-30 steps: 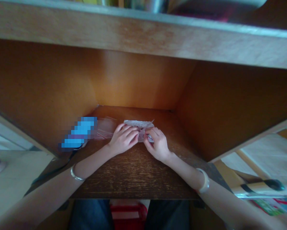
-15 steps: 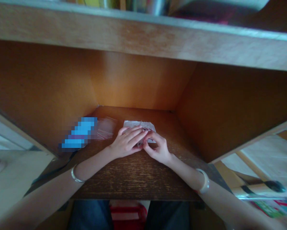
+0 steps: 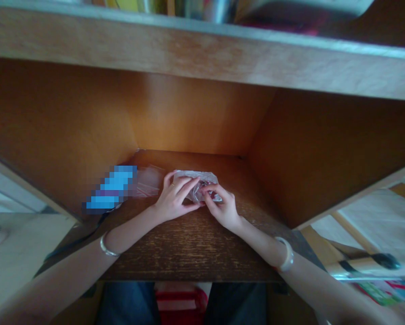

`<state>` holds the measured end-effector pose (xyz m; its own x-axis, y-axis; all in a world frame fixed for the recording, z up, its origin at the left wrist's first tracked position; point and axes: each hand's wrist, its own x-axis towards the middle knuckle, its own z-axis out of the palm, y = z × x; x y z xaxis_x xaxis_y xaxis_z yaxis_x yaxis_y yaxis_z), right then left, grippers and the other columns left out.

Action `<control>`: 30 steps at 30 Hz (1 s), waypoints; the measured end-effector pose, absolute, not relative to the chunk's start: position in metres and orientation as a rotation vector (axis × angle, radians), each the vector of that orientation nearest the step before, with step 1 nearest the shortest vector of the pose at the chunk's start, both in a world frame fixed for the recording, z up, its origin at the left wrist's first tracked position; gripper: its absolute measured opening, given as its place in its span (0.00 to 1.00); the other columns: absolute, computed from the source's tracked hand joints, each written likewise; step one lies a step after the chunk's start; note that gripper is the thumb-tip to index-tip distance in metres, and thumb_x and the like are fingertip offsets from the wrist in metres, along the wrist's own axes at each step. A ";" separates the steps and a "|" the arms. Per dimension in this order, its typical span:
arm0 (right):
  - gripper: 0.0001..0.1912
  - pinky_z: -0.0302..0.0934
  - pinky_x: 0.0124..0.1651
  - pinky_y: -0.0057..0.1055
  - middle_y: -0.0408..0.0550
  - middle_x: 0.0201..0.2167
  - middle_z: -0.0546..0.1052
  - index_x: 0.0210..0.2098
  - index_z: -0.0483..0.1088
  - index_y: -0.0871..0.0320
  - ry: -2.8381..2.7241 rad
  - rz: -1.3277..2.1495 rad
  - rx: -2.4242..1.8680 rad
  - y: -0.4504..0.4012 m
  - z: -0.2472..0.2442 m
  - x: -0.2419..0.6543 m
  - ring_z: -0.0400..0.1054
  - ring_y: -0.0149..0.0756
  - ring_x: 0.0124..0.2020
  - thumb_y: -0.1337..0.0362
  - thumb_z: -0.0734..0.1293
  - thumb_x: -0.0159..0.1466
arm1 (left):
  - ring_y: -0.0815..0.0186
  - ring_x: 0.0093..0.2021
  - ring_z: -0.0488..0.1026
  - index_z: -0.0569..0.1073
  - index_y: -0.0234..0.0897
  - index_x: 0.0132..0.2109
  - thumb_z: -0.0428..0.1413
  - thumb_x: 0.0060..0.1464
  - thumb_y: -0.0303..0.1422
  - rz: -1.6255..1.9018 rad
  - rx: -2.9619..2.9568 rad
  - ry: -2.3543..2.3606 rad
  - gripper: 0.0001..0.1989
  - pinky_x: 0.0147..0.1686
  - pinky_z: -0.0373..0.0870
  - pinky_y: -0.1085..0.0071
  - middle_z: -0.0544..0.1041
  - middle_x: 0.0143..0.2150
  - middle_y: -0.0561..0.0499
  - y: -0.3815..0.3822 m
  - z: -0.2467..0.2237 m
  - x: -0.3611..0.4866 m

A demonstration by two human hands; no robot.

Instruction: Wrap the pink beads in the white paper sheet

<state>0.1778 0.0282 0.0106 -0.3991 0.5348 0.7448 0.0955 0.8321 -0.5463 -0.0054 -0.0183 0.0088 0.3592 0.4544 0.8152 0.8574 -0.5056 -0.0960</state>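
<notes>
On the desk a sheet of white paper lies under a small clear plastic bag. Small dark reddish bits show at the bag; their kind is too small to tell. My left hand curves around the bag's left side, fingers somewhat apart and thumb along the near edge, steadying it. With thumb and forefinger pinched together, my right hand is at the bag's right side, over the bits. What sits between those fingertips is hidden.
Left of the paper lie several flat clear plastic bags, beside a blurred-out blue screen. A dark cable runs along the desk's left edge. Wooden walls enclose the desk, and a shelf edge crosses overhead.
My left hand's fingers have drawn back to the left and spread, uncovering the plastic bag and the dark bits. My right hand stays nearly in place, its fingertips still together.
</notes>
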 end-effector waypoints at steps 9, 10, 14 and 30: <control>0.06 0.65 0.50 0.40 0.50 0.42 0.72 0.37 0.73 0.56 -2.031 0.604 -0.389 0.026 0.011 0.172 0.67 0.37 0.47 0.65 0.63 0.64 | 0.59 0.45 0.72 0.62 0.40 0.60 0.57 0.54 0.41 -0.966 -2.052 -1.242 0.29 0.55 0.51 0.57 0.76 0.46 0.46 -0.019 0.008 -0.003; 0.06 0.65 0.50 0.40 0.50 0.42 0.71 0.35 0.73 0.55 -1.996 0.557 -0.410 0.026 0.012 0.171 0.67 0.37 0.47 0.66 0.63 0.64 | 0.59 0.45 0.71 0.61 0.40 0.61 0.58 0.53 0.42 -0.963 -2.034 -1.268 0.30 0.55 0.51 0.57 0.76 0.46 0.46 -0.019 0.008 -0.002; 0.04 0.66 0.45 0.39 0.50 0.38 0.69 0.34 0.74 0.56 -1.881 0.417 -0.474 0.025 0.016 0.172 0.66 0.37 0.42 0.66 0.66 0.62 | 0.58 0.45 0.71 0.60 0.40 0.62 0.59 0.51 0.44 -0.978 -1.966 -1.394 0.34 0.53 0.52 0.56 0.76 0.46 0.45 -0.020 0.008 -0.002; 0.05 0.66 0.38 0.31 0.46 0.31 0.75 0.36 0.69 0.57 -1.973 0.511 -0.487 0.029 0.013 0.177 0.70 0.32 0.34 0.65 0.62 0.64 | 0.54 0.47 0.68 0.58 0.40 0.63 0.59 0.49 0.36 -0.836 -2.067 -1.534 0.35 0.45 0.63 0.58 0.71 0.48 0.43 -0.018 0.007 -0.005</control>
